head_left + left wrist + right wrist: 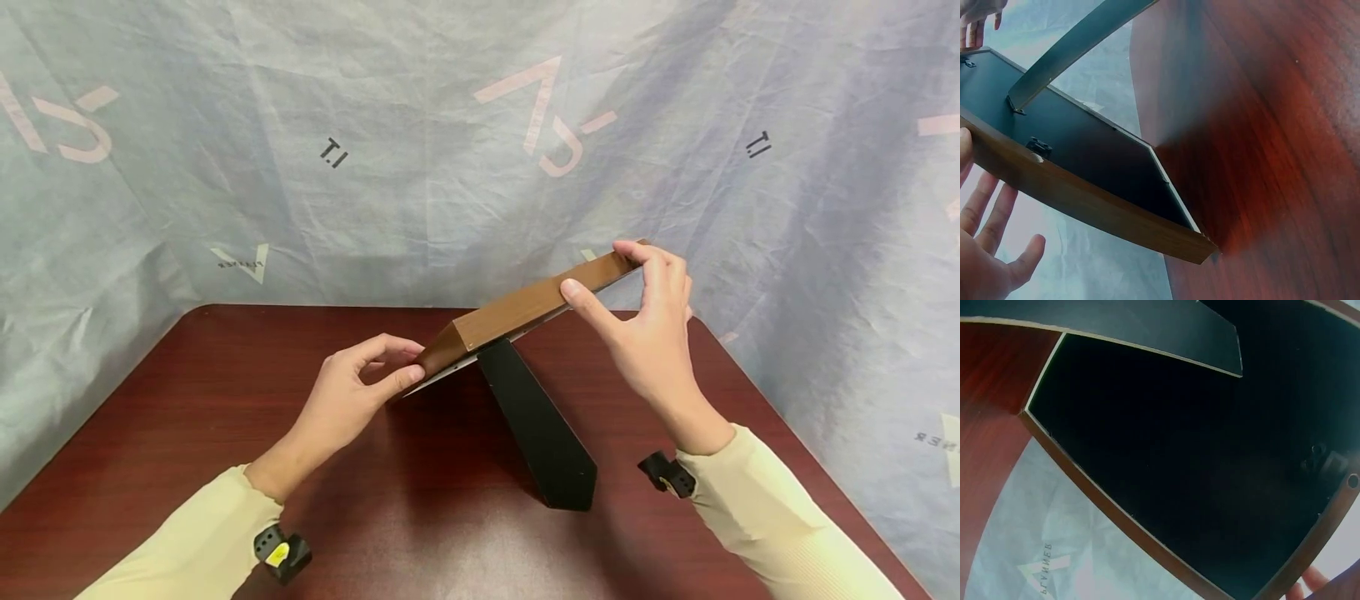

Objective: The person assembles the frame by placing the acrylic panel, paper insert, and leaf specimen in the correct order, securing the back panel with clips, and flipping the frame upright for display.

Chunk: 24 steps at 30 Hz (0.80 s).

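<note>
A wooden picture frame (pixel 510 312) is tilted over the table, its left end low and its right end raised. My left hand (pixel 348 387) pinches the low end between thumb and fingers. Toward the raised end, my right hand (pixel 656 333) grips the frame, thumb on the near side and fingers over the far corner. A black easel leg (pixel 536 425) swings out from the back toward me. Both wrist views show the black backing board (pixel 1147 462), and a small dark metal hanger (pixel 1039 147) sits near its edge. The frame's front is hidden.
The frame is above a dark red wooden table (pixel 247 400). Grey printed cloth (pixel 420 158) hangs behind the table and along its sides. A small black camera is strapped at each cream sleeve (pixel 780 508).
</note>
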Each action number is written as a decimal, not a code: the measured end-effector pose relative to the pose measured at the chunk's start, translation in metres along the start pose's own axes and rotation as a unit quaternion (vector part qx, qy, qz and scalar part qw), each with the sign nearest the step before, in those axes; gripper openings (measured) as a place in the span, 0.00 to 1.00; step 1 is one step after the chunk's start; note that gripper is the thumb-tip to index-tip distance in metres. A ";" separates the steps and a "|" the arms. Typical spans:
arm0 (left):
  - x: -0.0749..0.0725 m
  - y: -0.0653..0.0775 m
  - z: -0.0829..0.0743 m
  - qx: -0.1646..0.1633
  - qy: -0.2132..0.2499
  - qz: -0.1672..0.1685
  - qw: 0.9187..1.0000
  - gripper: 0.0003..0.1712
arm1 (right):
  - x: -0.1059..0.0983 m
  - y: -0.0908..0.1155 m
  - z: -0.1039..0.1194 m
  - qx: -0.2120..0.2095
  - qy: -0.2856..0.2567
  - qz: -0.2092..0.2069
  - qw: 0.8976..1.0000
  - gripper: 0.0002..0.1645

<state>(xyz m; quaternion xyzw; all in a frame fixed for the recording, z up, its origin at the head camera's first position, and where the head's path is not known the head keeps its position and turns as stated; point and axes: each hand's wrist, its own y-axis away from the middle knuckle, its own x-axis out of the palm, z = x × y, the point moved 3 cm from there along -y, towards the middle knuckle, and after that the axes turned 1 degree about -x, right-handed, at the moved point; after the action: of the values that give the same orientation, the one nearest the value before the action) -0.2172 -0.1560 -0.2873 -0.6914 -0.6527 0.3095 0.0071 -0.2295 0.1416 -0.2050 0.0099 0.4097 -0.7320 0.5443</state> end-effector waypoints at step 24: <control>0.037 0.007 -0.034 0.006 -0.029 0.049 0.998 0.10 | -0.012 -0.005 -0.012 -0.014 -0.084 0.000 0.996 0.24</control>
<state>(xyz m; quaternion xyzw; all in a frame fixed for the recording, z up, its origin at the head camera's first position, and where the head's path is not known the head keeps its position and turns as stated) -0.1977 -0.1107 -0.2784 -0.7131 -0.6164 0.3331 -0.0224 -0.2341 0.1590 -0.2040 -0.0591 0.3730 -0.7246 0.5764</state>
